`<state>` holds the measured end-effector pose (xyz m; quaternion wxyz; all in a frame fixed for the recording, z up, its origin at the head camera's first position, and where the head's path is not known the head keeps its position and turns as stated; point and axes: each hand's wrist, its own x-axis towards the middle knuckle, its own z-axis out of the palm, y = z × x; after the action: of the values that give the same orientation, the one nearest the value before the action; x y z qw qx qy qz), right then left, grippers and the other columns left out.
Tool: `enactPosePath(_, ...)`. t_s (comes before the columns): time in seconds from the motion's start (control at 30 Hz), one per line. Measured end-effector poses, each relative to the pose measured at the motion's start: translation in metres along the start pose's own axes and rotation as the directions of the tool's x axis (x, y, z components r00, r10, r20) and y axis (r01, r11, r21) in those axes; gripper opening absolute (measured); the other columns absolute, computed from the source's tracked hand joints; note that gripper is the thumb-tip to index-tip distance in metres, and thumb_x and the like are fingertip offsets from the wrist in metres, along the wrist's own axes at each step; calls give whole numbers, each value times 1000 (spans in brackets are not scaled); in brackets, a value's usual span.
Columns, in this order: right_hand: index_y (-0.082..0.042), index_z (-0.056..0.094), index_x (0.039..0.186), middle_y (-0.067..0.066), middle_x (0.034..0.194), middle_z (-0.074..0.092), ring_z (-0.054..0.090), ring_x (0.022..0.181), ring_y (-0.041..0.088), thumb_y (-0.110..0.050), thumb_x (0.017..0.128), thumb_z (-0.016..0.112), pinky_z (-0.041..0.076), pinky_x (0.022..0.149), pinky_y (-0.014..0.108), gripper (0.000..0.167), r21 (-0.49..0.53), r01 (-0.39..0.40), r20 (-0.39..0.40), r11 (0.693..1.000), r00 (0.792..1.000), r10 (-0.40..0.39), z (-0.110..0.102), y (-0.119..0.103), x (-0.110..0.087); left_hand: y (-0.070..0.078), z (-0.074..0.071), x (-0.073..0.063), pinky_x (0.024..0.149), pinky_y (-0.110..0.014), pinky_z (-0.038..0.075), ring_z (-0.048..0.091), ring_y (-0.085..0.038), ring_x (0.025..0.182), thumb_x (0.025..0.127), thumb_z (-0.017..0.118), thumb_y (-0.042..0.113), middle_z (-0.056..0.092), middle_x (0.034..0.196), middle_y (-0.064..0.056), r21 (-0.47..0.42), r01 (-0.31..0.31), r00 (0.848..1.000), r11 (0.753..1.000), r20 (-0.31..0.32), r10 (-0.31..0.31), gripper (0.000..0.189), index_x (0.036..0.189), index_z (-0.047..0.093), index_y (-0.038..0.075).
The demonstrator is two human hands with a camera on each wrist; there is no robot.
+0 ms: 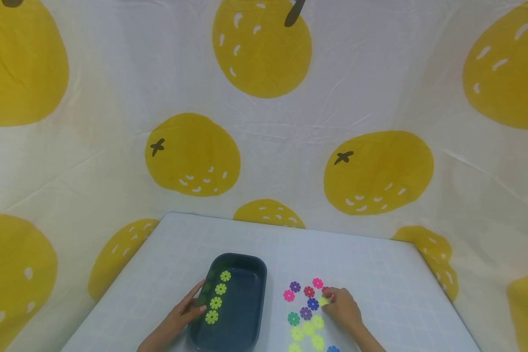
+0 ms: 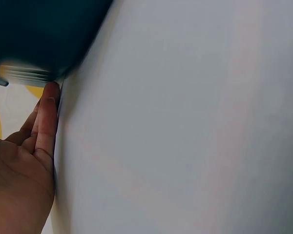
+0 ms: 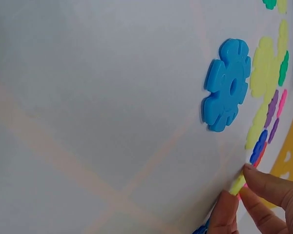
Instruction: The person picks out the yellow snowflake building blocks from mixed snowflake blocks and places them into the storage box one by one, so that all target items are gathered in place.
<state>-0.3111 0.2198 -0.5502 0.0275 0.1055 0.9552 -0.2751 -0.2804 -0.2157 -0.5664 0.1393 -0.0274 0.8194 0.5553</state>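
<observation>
My left hand grips the left rim of a dark teal tray, thumb over the edge and fingers along the outer wall. Inside, a column of several yellow-green flower-shaped plastic pieces lies along the tray's left side. In the left wrist view, the fingers of that hand reach up to the tray's wall. To the right of the tray, my right hand pinches a yellow flower-shaped piece between thumb and fingers, low over the tabletop, beside a blue piece.
Loose flower pieces lie right of the tray: pink, red, purple, green and several yellow. A light blue piece lies nearer me. A patterned cloth hangs behind the white table.
</observation>
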Motion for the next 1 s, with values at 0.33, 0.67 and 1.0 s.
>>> enactPosePath(0.33, -9, 69, 98, 6, 85, 55, 51, 77, 20, -6, 77, 79, 49, 69, 36, 24, 16, 17, -12, 1000, 1000, -16, 2, 2, 1, -2, 0, 1, 95, -58, 48, 54, -33, 120, 96, 61, 46, 47, 145, -21, 1, -1, 1000, 1000, 5, 1, 76, 159, 23, 29)
enactPosePath(0.67, -8, 67, 104, 4, 90, 66, 58, 82, 21, 0, 77, 74, 55, 79, 47, 28, 33, 65, -47, 997, 997, -64, 7, 0, -1, -2, 1, 1, 97, -63, 46, 50, -41, 127, 94, 62, 48, 41, 150, -25, 8, -9, 1000, 1000, -10, 10, 77, 159, 24, 29)
enactPosePath(1.0, -5, 70, 112, 12, 104, 70, 63, 93, 27, -2, 79, 74, 54, 88, 52, 34, 67, 20, -54, 998, 998, -17, 10, 3, -2, 0, 1, -1, 98, -62, 46, 47, -43, 131, 94, 63, 48, 36, 154, -23, 1, -2, 1000, 1000, -10, 2, 77, 158, 24, 30)
